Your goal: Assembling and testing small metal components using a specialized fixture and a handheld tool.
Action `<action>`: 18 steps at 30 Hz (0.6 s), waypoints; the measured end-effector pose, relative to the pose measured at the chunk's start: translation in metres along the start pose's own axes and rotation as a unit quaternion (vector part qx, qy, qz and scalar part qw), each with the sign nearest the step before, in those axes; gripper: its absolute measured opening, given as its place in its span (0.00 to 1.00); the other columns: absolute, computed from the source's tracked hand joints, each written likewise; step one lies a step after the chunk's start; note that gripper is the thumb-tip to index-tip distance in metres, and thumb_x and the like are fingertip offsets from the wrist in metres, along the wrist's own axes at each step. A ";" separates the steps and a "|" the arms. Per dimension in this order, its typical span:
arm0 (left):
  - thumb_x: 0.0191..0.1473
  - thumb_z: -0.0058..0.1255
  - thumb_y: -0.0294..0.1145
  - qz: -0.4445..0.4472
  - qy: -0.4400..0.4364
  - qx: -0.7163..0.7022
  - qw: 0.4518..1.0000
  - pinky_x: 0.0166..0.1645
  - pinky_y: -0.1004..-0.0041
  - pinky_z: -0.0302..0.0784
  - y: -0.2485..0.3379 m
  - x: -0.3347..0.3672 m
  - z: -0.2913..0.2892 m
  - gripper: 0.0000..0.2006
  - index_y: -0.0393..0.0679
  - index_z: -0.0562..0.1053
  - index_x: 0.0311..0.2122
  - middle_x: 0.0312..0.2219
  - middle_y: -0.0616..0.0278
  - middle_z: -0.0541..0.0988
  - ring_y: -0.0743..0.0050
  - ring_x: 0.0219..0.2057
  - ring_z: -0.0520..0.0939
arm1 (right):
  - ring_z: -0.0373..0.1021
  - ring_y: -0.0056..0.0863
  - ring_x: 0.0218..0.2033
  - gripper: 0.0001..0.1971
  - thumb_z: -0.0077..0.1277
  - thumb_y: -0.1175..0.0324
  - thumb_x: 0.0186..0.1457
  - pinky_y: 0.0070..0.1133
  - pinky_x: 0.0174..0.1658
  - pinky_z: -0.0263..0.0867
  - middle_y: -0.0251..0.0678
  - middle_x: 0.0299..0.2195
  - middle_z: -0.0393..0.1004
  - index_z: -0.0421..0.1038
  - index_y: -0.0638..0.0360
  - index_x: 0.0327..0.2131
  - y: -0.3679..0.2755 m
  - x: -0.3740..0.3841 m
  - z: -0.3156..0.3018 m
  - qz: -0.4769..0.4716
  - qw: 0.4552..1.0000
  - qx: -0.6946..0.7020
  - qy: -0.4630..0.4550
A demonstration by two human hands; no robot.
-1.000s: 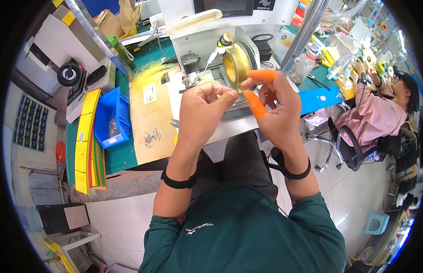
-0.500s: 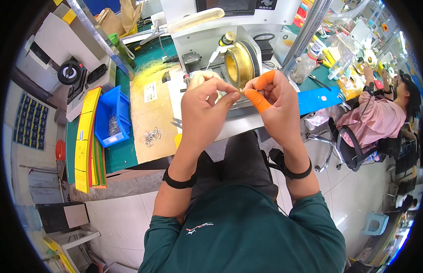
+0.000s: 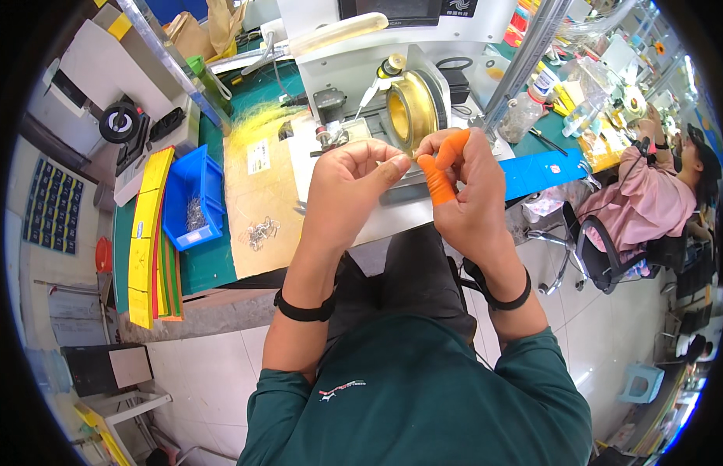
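Note:
My left hand (image 3: 350,190) is closed in a pinch, thumb against index finger, in front of the machine. Close beside it, my right hand (image 3: 474,190) pinches too, with orange finger covers (image 3: 440,182) on its thumb and index finger. The two pinches nearly meet; whatever lies in them is too small to make out. Just beyond the fingertips is a spool of golden line (image 3: 412,109), mounted on the grey machine (image 3: 318,70). A small metal fixture (image 3: 330,136) shows behind my left hand. Left of that hand, small metal hooks (image 3: 260,233) lie heaped on a tan board (image 3: 249,194).
A blue bin (image 3: 210,182) of small metal pieces and long yellow strips (image 3: 148,241) stand at the left. Yellow threads (image 3: 260,124) lie at the board's far end. To the right are a blue strip (image 3: 540,172), a clear jar (image 3: 520,116) and a seated person in pink (image 3: 629,186).
My left fingers have folded lower, uncovering more of the metal fixture. The right hand has turned, its covered thumb now more upright. Both hands remain pinched close together.

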State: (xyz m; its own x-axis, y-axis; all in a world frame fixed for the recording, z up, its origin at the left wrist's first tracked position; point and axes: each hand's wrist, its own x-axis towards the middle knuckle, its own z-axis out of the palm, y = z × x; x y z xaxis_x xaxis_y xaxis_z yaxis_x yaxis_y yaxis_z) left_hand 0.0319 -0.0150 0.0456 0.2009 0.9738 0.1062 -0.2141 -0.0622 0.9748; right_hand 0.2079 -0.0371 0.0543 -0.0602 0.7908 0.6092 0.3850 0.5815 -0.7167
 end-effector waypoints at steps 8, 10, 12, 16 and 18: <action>0.58 0.66 0.24 0.080 0.043 0.150 0.985 0.28 0.82 0.54 -0.010 0.003 -0.003 0.04 0.40 0.82 0.37 0.27 0.76 0.75 0.91 0.21 0.59 | 0.61 0.18 0.25 0.12 0.54 0.87 0.59 0.19 0.28 0.59 0.37 0.34 0.75 0.62 0.63 0.39 0.002 0.003 0.000 0.046 0.998 0.025 -0.026; 0.57 0.66 0.25 0.211 0.072 0.214 0.951 0.27 0.81 0.56 -0.011 0.005 0.003 0.03 0.41 0.82 0.36 0.30 0.73 0.74 0.90 0.22 0.60 | 0.62 0.18 0.26 0.12 0.54 0.86 0.60 0.19 0.29 0.60 0.37 0.34 0.74 0.62 0.63 0.39 0.003 0.004 -0.001 0.066 0.996 0.051 -0.034; 0.56 0.65 0.26 0.338 0.101 0.274 0.895 0.27 0.79 0.57 -0.011 0.006 0.004 0.03 0.41 0.83 0.35 0.33 0.69 0.73 0.89 0.23 0.61 | 0.63 0.17 0.29 0.11 0.53 0.86 0.62 0.19 0.30 0.61 0.36 0.34 0.74 0.62 0.62 0.39 0.003 0.004 -0.001 0.095 0.987 0.127 -0.038; 0.56 0.67 0.29 0.232 0.086 0.199 0.948 0.30 0.80 0.61 -0.015 0.005 0.000 0.06 0.38 0.83 0.36 0.41 0.64 0.74 0.87 0.24 0.64 | 0.69 0.25 0.28 0.14 0.56 0.87 0.58 0.23 0.31 0.65 0.38 0.36 0.74 0.62 0.61 0.39 -0.001 0.003 0.001 0.065 0.996 0.066 -0.019; 0.55 0.67 0.30 0.115 0.054 0.101 0.987 0.32 0.79 0.66 -0.013 0.006 -0.003 0.08 0.36 0.83 0.37 0.42 0.62 0.77 0.89 0.25 0.67 | 0.73 0.40 0.29 0.17 0.57 0.88 0.52 0.28 0.32 0.68 0.41 0.37 0.74 0.62 0.61 0.39 -0.002 0.002 0.000 -0.017 0.995 -0.096 -0.023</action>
State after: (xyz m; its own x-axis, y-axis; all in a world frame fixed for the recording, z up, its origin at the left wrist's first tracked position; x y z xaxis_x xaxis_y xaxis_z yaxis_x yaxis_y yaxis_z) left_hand 0.0329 -0.0078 0.0327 0.0641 0.9461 0.3174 -0.0452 -0.3150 0.9480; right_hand 0.2066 -0.0369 0.0567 -0.1157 0.7820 0.6124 0.5503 0.5638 -0.6159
